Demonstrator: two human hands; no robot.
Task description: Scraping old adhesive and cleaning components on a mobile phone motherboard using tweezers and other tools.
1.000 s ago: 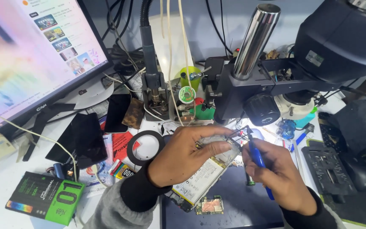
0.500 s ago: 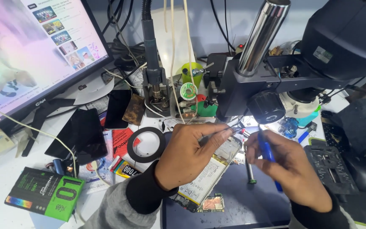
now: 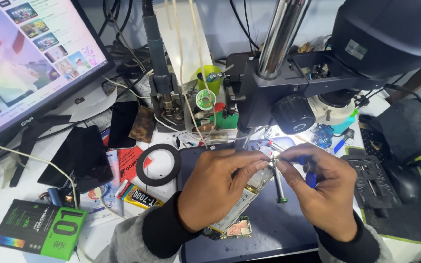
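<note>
My left hand (image 3: 218, 187) grips an opened phone (image 3: 237, 209), its battery and circuit board showing, tilted over a dark blue work mat (image 3: 274, 229). My right hand (image 3: 322, 187) holds a blue-handled screwdriver (image 3: 310, 178), and its fingertips meet the left hand's at a small silver part (image 3: 275, 157) by the phone's top end. A grey metal screwdriver (image 3: 278, 182) lies on the mat between the hands. Both hands sit under the microscope head (image 3: 381, 34).
A monitor (image 3: 30, 63) stands at the left. A black tape ring (image 3: 159, 164), dark phones (image 3: 88, 156), a green and black box (image 3: 40, 229) and a glue tube (image 3: 140, 197) lie left of the mat. A soldering stand (image 3: 164, 92) and microscope column (image 3: 278, 39) rise behind. A black holder plate (image 3: 373, 178) lies right.
The view has come closer to the hands. My right hand has moved left and up, bringing its fingertips against the left hand's at the phone's top end.
</note>
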